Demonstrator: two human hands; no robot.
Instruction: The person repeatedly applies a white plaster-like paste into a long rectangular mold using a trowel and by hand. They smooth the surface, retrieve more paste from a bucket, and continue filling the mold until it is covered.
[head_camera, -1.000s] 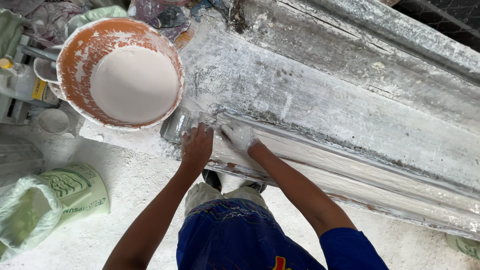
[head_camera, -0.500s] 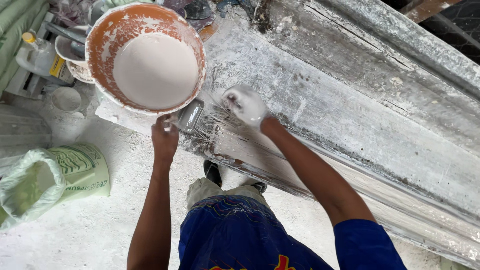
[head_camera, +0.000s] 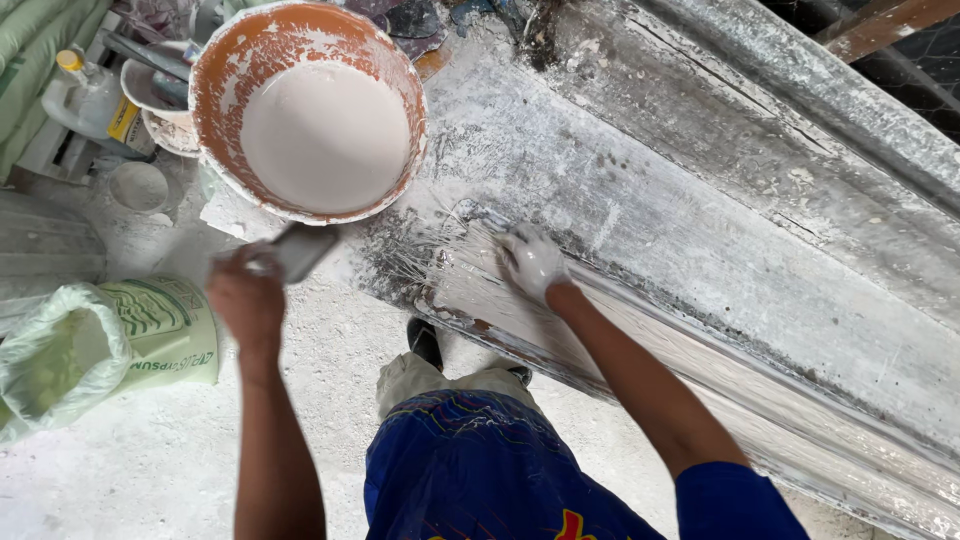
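A pale green sack (head_camera: 165, 330) lay on the dusty floor (head_camera: 120, 470) at the left, its mouth open beside a clear plastic bag (head_camera: 45, 360). Up in the corner stood a plastic bottle with a yellow cap (head_camera: 85, 95) next to a small white bowl (head_camera: 150, 85), and a wooden beam (head_camera: 870, 25) crossed the top right

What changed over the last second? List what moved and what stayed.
The left hand drew back off the long mould, carrying the flat scraper toward the orange basin. The plaster-coated right hand, earlier beside the left, now presses alone on the wet plaster strip. The scraper stayed in the left fingers; the basin of white mix and the open sack did not visibly move.
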